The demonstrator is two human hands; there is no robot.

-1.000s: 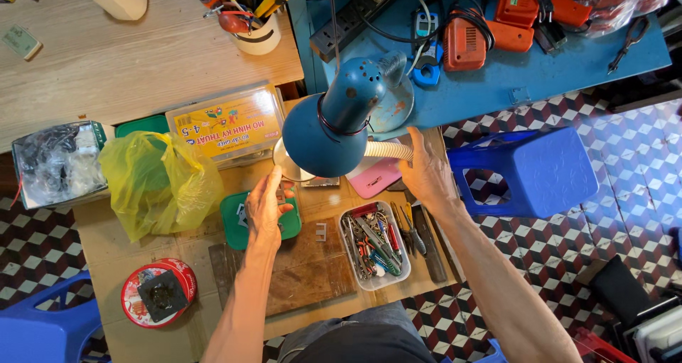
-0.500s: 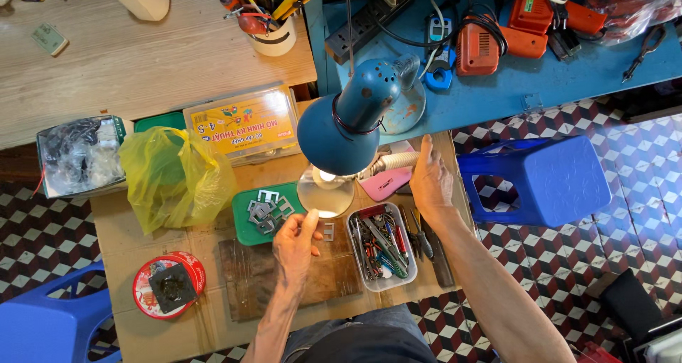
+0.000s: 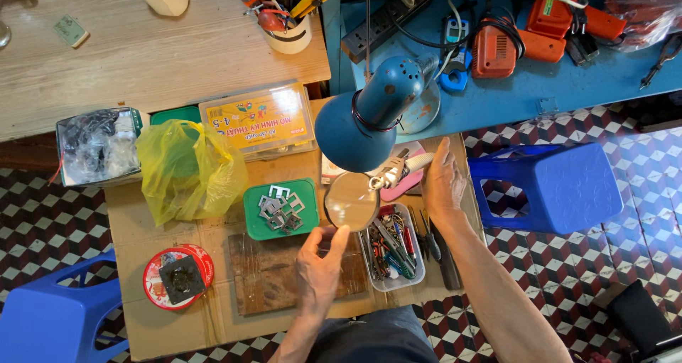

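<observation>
Head view, looking straight down on a small cardboard-covered bench [image 3: 177, 320]. Left hand [image 3: 320, 267]: raised over a wooden board [image 3: 266, 281], fingers loosely spread and clasping nothing, the fingertips [image 3: 339, 236] reaching the lower rim of a round magnifying lens [image 3: 351, 201] (whether they touch the rim or hover just short of it cannot be told). Right hand [image 3: 442, 182]: laid flat and unclenched on the bench, fingers pointing away from the body, just beside a pink object [image 3: 405, 185] and grasping nothing. The lens sits between the two hands, directly below the shade of a blue desk lamp [image 3: 366, 118], whose head overhangs the middle of the bench.

Left of the lens: a green tray [image 3: 250, 224] holding a heap of pale metal stampings [image 3: 278, 208]. Right of the lens, near the right forearm: a clear tub [image 3: 419, 274] filled with small hand tools. Further left: a crumpled yellow plastic bag [image 3: 185, 171], a clear box with a yellow label [image 3: 259, 118], and a red round tin [image 3: 179, 276] with a dark object inside. Blue stools [image 3: 561, 189] stand on the chequered floor; a blue worktop [image 3: 526, 86] above carries orange power tools.
</observation>
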